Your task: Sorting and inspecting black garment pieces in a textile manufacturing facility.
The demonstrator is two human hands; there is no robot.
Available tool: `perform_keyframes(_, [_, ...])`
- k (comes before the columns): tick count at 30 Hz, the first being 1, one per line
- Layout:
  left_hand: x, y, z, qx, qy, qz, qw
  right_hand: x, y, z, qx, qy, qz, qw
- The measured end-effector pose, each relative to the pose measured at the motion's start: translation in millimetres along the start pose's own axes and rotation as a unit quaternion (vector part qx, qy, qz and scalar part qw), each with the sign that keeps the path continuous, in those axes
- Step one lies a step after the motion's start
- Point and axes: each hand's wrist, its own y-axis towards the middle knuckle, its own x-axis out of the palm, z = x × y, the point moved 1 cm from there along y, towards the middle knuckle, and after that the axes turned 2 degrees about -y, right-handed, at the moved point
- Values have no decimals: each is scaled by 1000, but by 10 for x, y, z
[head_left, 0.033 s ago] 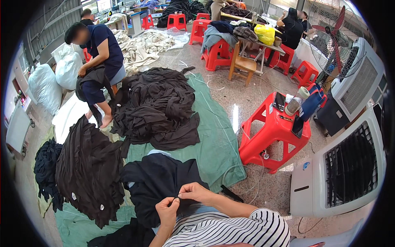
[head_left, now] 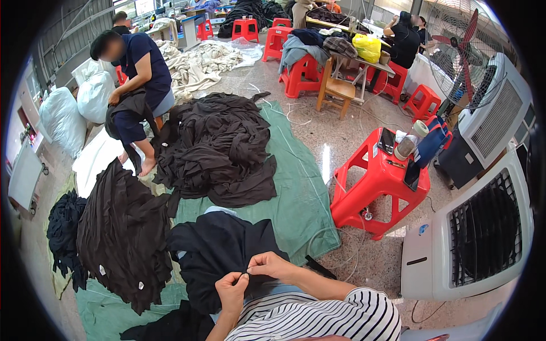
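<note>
In front of my body, my left hand [head_left: 231, 290] and my right hand [head_left: 269, 266] meet with thumb and forefinger of each pinched together. What lies between the fingertips is too small to make out. A dark navy garment [head_left: 219, 244] is spread over my lap, just beyond and below both hands. Pale blue cloth [head_left: 272, 288] shows beneath the hands, next to my striped shirt [head_left: 318, 315].
Heaps of dark garments [head_left: 219, 142] lie on a green sheet [head_left: 301, 187]. At the left a person [head_left: 139, 62] sits bent over dark cloth. A red stool [head_left: 369, 170] holding phones and a jar stands right, beside a white air cooler [head_left: 432, 256].
</note>
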Motion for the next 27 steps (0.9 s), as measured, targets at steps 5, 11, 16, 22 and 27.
perform_keyframes(5, [-3,4,-12,-61,-72,13,995,12,-26,-26,45,31,-13,998])
perform_keyframes(11, [-200,89,-171,-331,-260,-121,899,119,-77,-59,11,-25,-3,1000])
perform_keyframes(16, [-168,146,-139,-398,-301,-108,860,386,-253,-388,-286,-482,74,825])
perform_keyframes(22, [-191,253,-58,-159,-137,-101,972,508,-349,-432,-386,-508,80,766])
perform_keyframes(27, [-190,376,45,3,-116,-43,992,544,-379,-397,-387,-493,36,778])
